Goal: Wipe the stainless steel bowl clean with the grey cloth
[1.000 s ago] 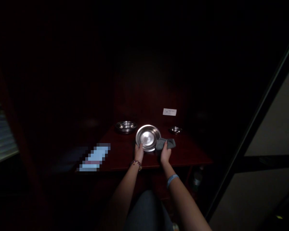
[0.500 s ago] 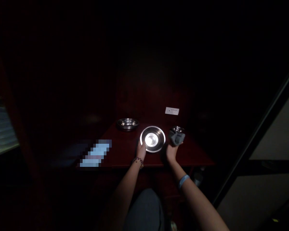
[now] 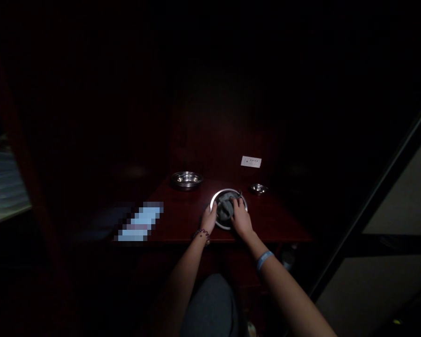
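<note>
My left hand [image 3: 208, 220] has its fingers gripping a stainless-steel bowl [image 3: 214, 198] by the rim, nearer me than the wall socket [image 3: 251, 162]; my right hand [image 3: 242, 222] has fingers holding a grey cloth [image 3: 226, 210] inside.

The left hand [image 3: 208, 219] gripped a shiny metal bowl [image 3: 215, 196] by its rim while the right hand [image 3: 242, 219] held a grey cloth [image 3: 226, 211] inside it, over a dark red table [image 3: 178, 220]; farther back stood a metal dish [image 3: 186, 186] at left and a small dish [image 3: 258, 190] at right
</note>
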{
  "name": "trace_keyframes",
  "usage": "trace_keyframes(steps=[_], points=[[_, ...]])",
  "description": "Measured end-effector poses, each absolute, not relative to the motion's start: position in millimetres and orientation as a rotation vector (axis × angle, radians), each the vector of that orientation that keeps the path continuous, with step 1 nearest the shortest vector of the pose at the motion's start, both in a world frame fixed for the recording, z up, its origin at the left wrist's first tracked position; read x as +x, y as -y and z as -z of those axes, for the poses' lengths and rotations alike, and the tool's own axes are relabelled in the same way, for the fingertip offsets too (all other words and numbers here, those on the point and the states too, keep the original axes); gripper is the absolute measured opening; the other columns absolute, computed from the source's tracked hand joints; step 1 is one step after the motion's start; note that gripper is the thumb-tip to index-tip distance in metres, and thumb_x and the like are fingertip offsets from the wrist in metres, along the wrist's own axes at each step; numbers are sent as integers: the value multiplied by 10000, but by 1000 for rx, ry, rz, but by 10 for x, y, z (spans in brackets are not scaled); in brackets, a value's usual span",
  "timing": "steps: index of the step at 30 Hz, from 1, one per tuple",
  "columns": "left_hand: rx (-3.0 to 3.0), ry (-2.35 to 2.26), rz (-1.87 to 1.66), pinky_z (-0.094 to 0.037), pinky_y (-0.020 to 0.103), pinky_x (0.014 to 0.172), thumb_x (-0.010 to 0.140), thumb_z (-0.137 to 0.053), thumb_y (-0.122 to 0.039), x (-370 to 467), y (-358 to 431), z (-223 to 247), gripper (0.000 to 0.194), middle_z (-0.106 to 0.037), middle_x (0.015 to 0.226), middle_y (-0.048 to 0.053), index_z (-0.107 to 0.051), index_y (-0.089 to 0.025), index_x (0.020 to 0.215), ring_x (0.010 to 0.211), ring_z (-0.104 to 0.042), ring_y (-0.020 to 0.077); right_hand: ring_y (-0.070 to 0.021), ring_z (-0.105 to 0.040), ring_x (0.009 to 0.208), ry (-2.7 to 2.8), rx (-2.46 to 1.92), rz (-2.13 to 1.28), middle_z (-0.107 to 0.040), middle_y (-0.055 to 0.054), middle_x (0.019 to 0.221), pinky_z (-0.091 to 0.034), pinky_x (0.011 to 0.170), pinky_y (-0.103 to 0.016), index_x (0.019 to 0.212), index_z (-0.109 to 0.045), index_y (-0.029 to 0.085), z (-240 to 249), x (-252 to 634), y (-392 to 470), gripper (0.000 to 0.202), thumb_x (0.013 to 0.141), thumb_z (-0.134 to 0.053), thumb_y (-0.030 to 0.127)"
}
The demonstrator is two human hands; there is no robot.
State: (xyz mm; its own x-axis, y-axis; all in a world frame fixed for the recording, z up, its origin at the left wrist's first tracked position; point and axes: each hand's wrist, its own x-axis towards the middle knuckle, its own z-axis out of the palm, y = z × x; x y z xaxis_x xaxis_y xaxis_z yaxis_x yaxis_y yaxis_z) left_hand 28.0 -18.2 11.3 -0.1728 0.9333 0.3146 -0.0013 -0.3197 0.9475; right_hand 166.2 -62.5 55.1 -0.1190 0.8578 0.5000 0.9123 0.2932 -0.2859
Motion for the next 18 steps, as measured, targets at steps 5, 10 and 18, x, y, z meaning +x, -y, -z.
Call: trace_keyframes(steps=[5,10,18], points=[[1300,-1087,-1560,-476,354,979,909,-451,-470,287,198,-131,445,-700,1137,132,-669,-138,1109,1068,-650,241,-250,-469,1267,2051,-1609,164,-386,-163,1462,-418,1010,-339,1418,-384,131,-483,1595,570,673,758,-475,36],[1296,-1047,-1546,-503,357,939,894,-446,-535,285,141,-85,495,-707,1110,137,-667,-138,1091,1034,-664,239,-242,-435,1311,2119,-1564,152,-379,-109,1490,-366,1070,-340,1412,-446,216,-457,1602,579,586,833,-505,145],[1315,-1116,-1538,-525,323,827,880,-417,-584,272,172,-126,543,-736,981,116,-691,-127,983,922,-681,236,-240,-529,1204,2297,-1427,-16,-520,-90,1391,-377,1034,-310,1176,-659,185,-490,1620,660,368,829,-570,270]])
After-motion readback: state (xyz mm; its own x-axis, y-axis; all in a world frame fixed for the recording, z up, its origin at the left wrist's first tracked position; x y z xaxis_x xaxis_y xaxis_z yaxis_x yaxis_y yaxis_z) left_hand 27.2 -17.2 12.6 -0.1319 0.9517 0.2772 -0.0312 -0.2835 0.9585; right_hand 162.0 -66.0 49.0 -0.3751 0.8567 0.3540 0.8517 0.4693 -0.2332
